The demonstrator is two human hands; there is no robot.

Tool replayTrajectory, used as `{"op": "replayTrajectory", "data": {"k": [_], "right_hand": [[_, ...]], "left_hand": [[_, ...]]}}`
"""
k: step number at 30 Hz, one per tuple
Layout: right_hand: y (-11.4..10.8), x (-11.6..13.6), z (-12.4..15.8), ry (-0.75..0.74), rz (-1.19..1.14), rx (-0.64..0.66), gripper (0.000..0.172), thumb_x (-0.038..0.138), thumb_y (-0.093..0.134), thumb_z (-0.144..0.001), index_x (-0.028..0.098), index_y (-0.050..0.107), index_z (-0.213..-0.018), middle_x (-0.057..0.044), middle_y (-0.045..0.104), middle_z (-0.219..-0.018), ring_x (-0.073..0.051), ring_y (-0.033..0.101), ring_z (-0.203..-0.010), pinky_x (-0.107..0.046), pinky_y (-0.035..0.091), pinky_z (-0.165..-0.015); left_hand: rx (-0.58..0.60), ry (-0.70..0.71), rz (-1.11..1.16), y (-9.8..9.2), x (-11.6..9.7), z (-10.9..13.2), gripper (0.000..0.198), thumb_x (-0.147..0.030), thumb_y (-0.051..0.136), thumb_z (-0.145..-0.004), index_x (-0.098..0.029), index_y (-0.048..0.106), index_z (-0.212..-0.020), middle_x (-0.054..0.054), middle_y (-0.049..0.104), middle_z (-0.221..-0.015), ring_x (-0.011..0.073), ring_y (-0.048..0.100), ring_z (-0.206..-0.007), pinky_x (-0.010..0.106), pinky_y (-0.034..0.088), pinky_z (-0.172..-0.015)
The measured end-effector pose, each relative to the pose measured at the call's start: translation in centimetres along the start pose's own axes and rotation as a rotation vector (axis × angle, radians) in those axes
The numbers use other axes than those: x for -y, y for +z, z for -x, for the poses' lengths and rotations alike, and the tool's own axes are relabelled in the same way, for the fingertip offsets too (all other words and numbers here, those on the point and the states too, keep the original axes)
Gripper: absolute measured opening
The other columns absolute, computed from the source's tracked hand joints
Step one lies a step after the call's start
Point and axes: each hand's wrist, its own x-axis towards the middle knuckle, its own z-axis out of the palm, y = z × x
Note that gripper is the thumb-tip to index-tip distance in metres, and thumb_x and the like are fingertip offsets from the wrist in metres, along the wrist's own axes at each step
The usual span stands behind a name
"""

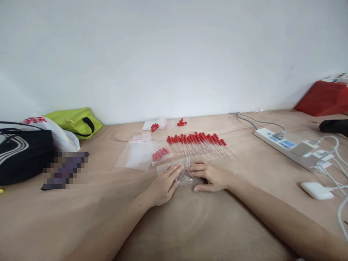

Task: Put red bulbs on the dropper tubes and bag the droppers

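Perhaps the likeliest trouble is with the clear bag (186,176), which lies on the desk (231,228) under the fingers of both hands. The left hand (166,183) rests palm down on its left part, thumb apart, clasping nothing; the right hand (210,176) is loosely curled, its thumb away from the fingers, fingertips on the bag's right side. With only that light press, the slippery film could slide or crease, and uneven pressure could leave its mouth gaping. Whether anything is inside I cannot tell. Just beyond lie the red-topped sticks (197,141) in a close row, thin ends toward the person; a knuckle pushed forward could roll several out of line. Near the left fingertips, a bag of red-topped pieces (162,154) could be nudged against the flat clear bags (136,157) beside it, since loose plastic shifts easily.
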Motion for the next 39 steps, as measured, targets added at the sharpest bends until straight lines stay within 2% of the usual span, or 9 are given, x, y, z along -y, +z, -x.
{"op": "replayTrajectory", "data": {"k": [4,9,13,17,19,22,26,32,39], "right_hand": [[0.0,-0.3,0.0,0.012,-0.020,-0.004,0.029,0.027,0.045,-0.085,0.027,0.058,-0.111,-0.005,0.054,-0.122,-0.017,0.045,-0.116,-0.041,0.028,-0.101],[-0.4,-0.9,0.7,0.119,-0.088,-0.022,0.033,0.034,0.037,-0.088,0.028,0.056,-0.114,-0.005,0.041,-0.133,-0.017,0.036,-0.123,-0.040,0.029,-0.100],[-0.9,-1.4,0.7,0.156,-0.142,-0.117,0.030,0.037,0.046,-0.083,0.024,0.062,-0.105,-0.007,0.054,-0.119,-0.020,0.049,-0.110,-0.037,0.040,-0.090],[-1.9,-3.4,-1.4,0.386,0.077,-0.490,0.023,0.035,0.050,-0.079,0.020,0.065,-0.071,-0.004,0.062,-0.070,-0.017,0.057,-0.067,-0.031,0.044,-0.066],[-2.5,-5.0,-3.1,0.522,0.264,-0.652,0.017,0.029,0.050,-0.077,0.019,0.063,-0.075,-0.004,0.061,-0.070,-0.018,0.054,-0.070,-0.032,0.042,-0.069],[-3.0,-7.5,-5.7,0.679,0.493,-0.660,0.023,0.025,0.050,-0.074,0.015,0.063,-0.090,-0.011,0.060,-0.084,-0.024,0.052,-0.084,-0.036,0.039,-0.075],[-2.9,-9.7,-7.9,0.894,0.576,-0.637,0.025,0.030,0.050,-0.074,0.013,0.066,-0.084,-0.017,0.056,-0.094,-0.029,0.047,-0.094,-0.040,0.037,-0.076],[-4.0,-9.9,-7.6,0.878,0.341,-0.758,0.023,0.035,0.051,-0.072,0.016,0.063,-0.077,-0.013,0.058,-0.090,-0.025,0.051,-0.089,-0.040,0.038,-0.078],[-3.7,-6.8,-2.1,0.621,-0.411,-1.104,0.035,0.053,0.047,-0.074,0.020,0.044,-0.085,0.002,0.055,-0.064,-0.012,0.051,-0.053,-0.027,0.042,-0.054]], "left_hand": [[-0.041,-0.045,0.017,-0.5,0.6,0.3,0.050,-0.029,0.040,-0.087,-0.017,0.028,-0.133,0.009,0.031,-0.139,0.0201,0.029,-0.127,0.038,0.031,-0.103],[-0.077,-0.063,0.030,-1.2,1.9,0.7,0.042,-0.031,0.043,-0.085,-0.019,0.041,-0.126,0.007,0.042,-0.133,0.0192,0.037,-0.123,0.038,0.033,-0.101],[-0.085,-0.065,0.033,-1.1,2.2,0.8,0.038,-0.031,0.045,-0.084,-0.021,0.047,-0.121,0.006,0.051,-0.125,0.0193,0.041,-0.120,0.040,0.034,-0.101],[-0.102,-0.081,0.030,-0.8,2.2,0.6,0.038,-0.031,0.046,-0.084,-0.018,0.049,-0.119,0.008,0.053,-0.123,0.0201,0.042,-0.119,0.040,0.035,-0.100],[-0.105,-0.074,0.030,-0.8,2.1,0.6,0.037,-0.031,0.045,-0.084,-0.018,0.050,-0.119,0.008,0.053,-0.123,0.0197,0.041,-0.120,0.040,0.035,-0.100],[-0.108,-0.067,0.031,-0.8,2.0,0.5,0.036,-0.030,0.045,-0.084,-0.019,0.050,-0.118,0.007,0.052,-0.123,0.0192,0.041,-0.120,0.039,0.035,-0.101],[-0.104,-0.064,0.036,-0.7,1.9,0.6,0.035,-0.030,0.046,-0.084,-0.019,0.051,-0.117,0.006,0.053,-0.123,0.0188,0.041,-0.121,0.039,0.035,-0.100],[-0.102,-0.062,0.036,-0.5,2.1,0.8,0.036,-0.031,0.045,-0.084,-0.018,0.050,-0.118,0.007,0.052,-0.124,0.0184,0.040,-0.122,0.039,0.034,-0.101],[-0.116,-0.065,0.044,-0.7,1.9,0.6,0.036,-0.030,0.045,-0.084,-0.020,0.050,-0.118,0.006,0.052,-0.124,0.0192,0.040,-0.121,0.040,0.033,-0.101]]}}
